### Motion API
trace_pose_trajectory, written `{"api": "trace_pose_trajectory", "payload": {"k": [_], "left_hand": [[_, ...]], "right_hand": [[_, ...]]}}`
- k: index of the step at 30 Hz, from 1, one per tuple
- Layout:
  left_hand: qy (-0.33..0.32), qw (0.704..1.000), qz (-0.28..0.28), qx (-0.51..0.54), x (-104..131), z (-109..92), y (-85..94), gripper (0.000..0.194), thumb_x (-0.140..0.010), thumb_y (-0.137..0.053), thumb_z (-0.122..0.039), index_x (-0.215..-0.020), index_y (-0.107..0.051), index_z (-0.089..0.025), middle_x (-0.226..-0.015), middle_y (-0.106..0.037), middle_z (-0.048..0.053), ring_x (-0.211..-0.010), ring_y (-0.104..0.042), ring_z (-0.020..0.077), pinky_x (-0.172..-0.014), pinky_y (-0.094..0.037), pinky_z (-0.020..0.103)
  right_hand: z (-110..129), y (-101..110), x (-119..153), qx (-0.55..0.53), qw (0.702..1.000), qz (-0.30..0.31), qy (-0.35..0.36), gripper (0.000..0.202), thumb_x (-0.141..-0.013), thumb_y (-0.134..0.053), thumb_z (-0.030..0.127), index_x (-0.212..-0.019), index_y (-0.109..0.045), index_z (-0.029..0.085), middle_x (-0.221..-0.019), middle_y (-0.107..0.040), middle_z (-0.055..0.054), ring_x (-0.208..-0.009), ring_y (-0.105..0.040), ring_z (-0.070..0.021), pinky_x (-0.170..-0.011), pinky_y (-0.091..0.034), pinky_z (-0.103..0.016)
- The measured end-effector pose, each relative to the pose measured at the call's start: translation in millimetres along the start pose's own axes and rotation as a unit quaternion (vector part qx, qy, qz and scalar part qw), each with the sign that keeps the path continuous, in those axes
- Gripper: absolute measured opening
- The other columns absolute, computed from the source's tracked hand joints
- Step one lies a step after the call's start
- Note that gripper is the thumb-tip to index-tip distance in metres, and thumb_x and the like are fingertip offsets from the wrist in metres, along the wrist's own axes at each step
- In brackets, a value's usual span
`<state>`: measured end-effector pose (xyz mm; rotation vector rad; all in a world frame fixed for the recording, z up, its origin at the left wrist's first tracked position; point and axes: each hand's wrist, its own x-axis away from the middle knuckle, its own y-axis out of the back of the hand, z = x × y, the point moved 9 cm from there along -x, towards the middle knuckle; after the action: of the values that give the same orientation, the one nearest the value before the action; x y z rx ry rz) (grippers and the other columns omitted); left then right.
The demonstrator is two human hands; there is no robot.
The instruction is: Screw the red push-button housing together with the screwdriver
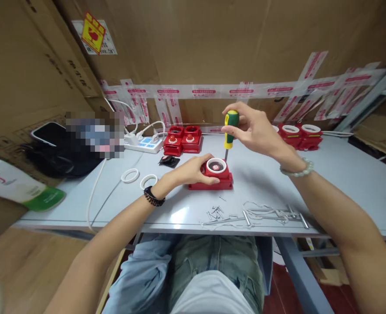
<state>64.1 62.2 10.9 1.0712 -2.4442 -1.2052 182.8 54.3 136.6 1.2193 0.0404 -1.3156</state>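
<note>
A red plastic housing with a white ring (216,165) on top lies on the table in front of me. My left hand (196,170) is closed round its left side, thumb along the front. In my right hand (250,128) is a screwdriver (231,126) with a green and yellow handle, held upright between thumb and fingers. Its shaft goes down to the back right corner of the red housing (211,186); the tip is hidden behind it. Several loose screws (216,212) lie on the table nearer to me.
Metal rods with thin string (271,213) lie near the front edge. Two white rings (130,175) and a small black packet (169,161) are at left. Red housings (182,139) stand behind, others (299,136) back right. A power strip (145,143) and a white-green tube (23,187) are further left.
</note>
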Motion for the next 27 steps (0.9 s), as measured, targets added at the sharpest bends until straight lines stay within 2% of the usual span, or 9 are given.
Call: {"api": "trace_pose_trajectory", "payload": {"k": [3,6,16,21,27], "left_hand": [[0.000,1.000,-0.001,-0.001,0,-1,0.6,0.048,-0.070,-0.075,-0.047,-0.104,-0.054,-0.020,-0.098,-0.067,0.004,-0.087,-0.062,0.0216,-0.076,-0.046,0.031],[0.001,1.000,-0.001,0.000,0,-1,1.0,0.050,-0.070,-0.076,-0.047,-0.105,-0.055,-0.020,-0.100,-0.067,0.005,-0.089,-0.062,0.0225,-0.078,-0.046,0.032],[0.002,1.000,-0.001,0.003,-1,1,0.2,0.051,-0.070,-0.075,-0.050,-0.106,-0.055,-0.020,-0.095,-0.066,0.004,-0.083,-0.061,0.0214,-0.075,-0.046,0.032],[0.001,1.000,0.002,0.002,-2,1,-0.1,0.050,-0.069,-0.075,-0.050,-0.103,-0.054,-0.020,-0.094,-0.065,0.003,-0.082,-0.059,0.0206,-0.073,-0.045,0.031],[-0.014,1.000,0.002,-0.002,-2,-1,0.2,0.047,-0.070,-0.075,-0.050,-0.100,-0.052,-0.020,-0.088,-0.063,0.001,-0.078,-0.057,0.0185,-0.070,-0.042,0.029]], "right_hand": [[-3,4,4,0.066,0.994,-0.079,-0.030,0.023,-0.084,-0.066,0.038,-0.099,-0.055,0.025,-0.074,-0.058,0.000,-0.061,-0.053,-0.0169,-0.063,-0.046,-0.036],[-1,5,9,0.117,0.984,-0.122,-0.052,0.020,-0.084,-0.064,0.036,-0.097,-0.053,0.025,-0.071,-0.057,-0.001,-0.059,-0.050,-0.0176,-0.063,-0.044,-0.038],[15,4,15,0.198,0.963,-0.168,-0.066,0.025,-0.078,-0.069,0.028,-0.092,-0.049,0.023,-0.063,-0.049,0.003,-0.052,-0.043,-0.0148,-0.057,-0.037,-0.033],[14,10,15,0.150,0.971,-0.183,-0.042,0.029,-0.075,-0.073,0.027,-0.084,-0.046,0.025,-0.062,-0.048,0.004,-0.052,-0.041,-0.0131,-0.055,-0.036,-0.032],[45,53,31,0.032,0.961,-0.271,0.039,0.031,-0.075,-0.075,0.029,-0.080,-0.044,0.025,-0.067,-0.050,0.003,-0.055,-0.044,-0.0119,-0.051,-0.039,-0.030]]}}
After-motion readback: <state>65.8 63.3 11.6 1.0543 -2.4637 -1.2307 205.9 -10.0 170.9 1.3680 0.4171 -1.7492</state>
